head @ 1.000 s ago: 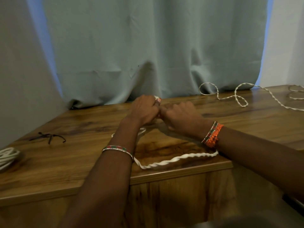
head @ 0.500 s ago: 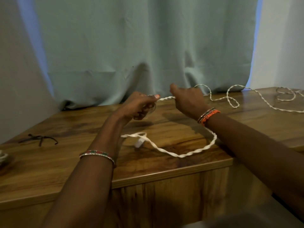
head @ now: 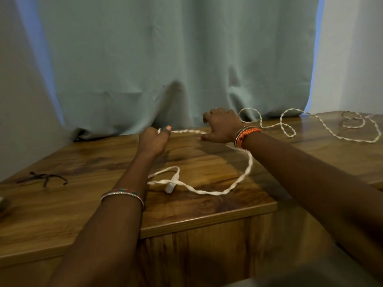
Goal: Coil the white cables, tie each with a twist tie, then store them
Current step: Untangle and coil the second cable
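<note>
Both hands' fingers (head: 168, 129) pinch white cable (head: 187, 131) taut btwn them.

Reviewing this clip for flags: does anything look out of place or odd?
Nothing damaged or spilled. The white cable sprawls uncoiled across the table, stretched between the left hand and right hand.

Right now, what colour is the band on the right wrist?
Mostly orange, braided, with a thin darker bangle beside it; the wristband shows in the head view.
</note>
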